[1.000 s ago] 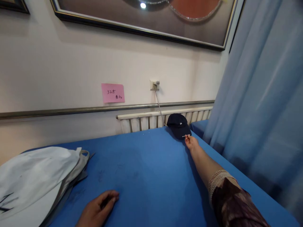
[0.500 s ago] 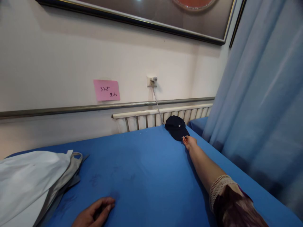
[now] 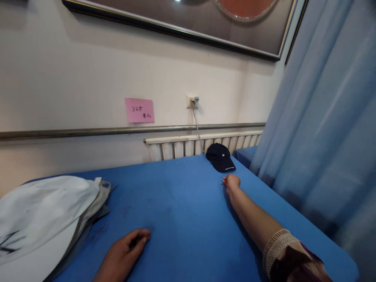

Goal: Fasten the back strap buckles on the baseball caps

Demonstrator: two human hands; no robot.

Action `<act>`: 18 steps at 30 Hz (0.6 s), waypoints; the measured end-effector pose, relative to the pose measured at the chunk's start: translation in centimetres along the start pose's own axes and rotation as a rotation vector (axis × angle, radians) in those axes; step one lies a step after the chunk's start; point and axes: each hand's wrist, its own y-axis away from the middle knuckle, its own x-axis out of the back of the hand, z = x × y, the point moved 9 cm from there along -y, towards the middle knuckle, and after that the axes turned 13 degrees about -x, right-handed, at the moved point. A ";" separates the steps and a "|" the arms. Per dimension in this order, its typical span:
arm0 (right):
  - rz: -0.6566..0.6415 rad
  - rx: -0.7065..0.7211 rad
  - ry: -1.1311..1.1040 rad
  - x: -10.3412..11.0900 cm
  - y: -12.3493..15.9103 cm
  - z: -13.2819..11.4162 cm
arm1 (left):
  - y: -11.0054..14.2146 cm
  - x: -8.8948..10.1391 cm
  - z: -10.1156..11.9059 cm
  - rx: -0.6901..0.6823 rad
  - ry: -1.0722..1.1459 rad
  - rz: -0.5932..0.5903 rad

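A navy baseball cap (image 3: 219, 154) with a small white mark on its front and white lettering on the brim edge lies at the far right corner of the blue-covered surface (image 3: 179, 203). Just short of the brim is my right hand (image 3: 232, 182), apart from the cap, fingers loosely spread and holding nothing. My left hand (image 3: 125, 250) rests low over the near part of the cover. Its thumb and forefinger curl until their tips nearly meet, with nothing visible between them. To its left sits a stack of caps, a white one (image 3: 44, 215) on top and greyer ones beneath.
Behind the surface run a white radiator (image 3: 170, 140) and a metal rail (image 3: 117, 130). A plug with a cord fills the wall socket (image 3: 192, 102). A pink note (image 3: 140, 110) is stuck on the wall. Blue curtain (image 3: 317, 125) hangs along the right side.
My right hand has let go of the navy cap's brim and drawn back toward me. The view has shifted slightly, showing more of the white cap; my left hand appears higher in the frame.
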 end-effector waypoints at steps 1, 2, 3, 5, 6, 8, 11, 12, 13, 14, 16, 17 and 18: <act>-0.016 0.002 0.033 -0.3 1.4 1.1 | 0.0 -0.1 0.2 -0.020 0.010 0.002; -0.048 0.002 0.071 -0.7 3.0 2.5 | 0.1 -0.2 0.3 -0.039 0.020 0.018; -0.095 -0.006 0.112 -1.3 4.9 4.2 | 0.2 -0.3 0.4 -0.058 0.030 0.030; -0.223 -0.029 0.195 -2.4 9.3 8.2 | 0.5 -0.8 0.6 -0.077 0.051 0.038; -0.282 -0.046 0.234 -2.8 11.7 10.4 | 0.7 -0.9 0.8 -0.085 0.068 0.048; -0.398 -0.075 0.304 -3.1 16.6 14.3 | 1.1 -0.3 1.5 -0.101 0.111 0.117; -0.653 -0.096 0.510 -4.0 23.0 19.0 | 2.0 3.0 3.4 -0.162 0.016 0.292; -0.711 -0.100 0.567 -4.1 24.5 19.9 | 2.5 5.1 4.0 -0.187 -0.065 0.390; -0.750 -0.104 0.613 -4.2 25.4 20.5 | 3.2 7.4 4.6 -0.213 -0.147 0.504; -0.776 -0.110 0.641 -4.2 26.0 20.8 | 4.2 10.0 5.0 -0.231 -0.233 0.640; -0.803 -0.129 0.642 -4.2 26.3 20.6 | 7.1 15.3 4.7 -0.209 -0.378 0.961; -0.816 -0.143 0.616 -4.2 26.2 20.3 | 8.6 17.6 3.8 -0.162 -0.406 1.100; -0.832 -0.160 0.585 -4.2 26.1 20.0 | 9.8 19.5 2.3 -0.105 -0.380 1.195</act>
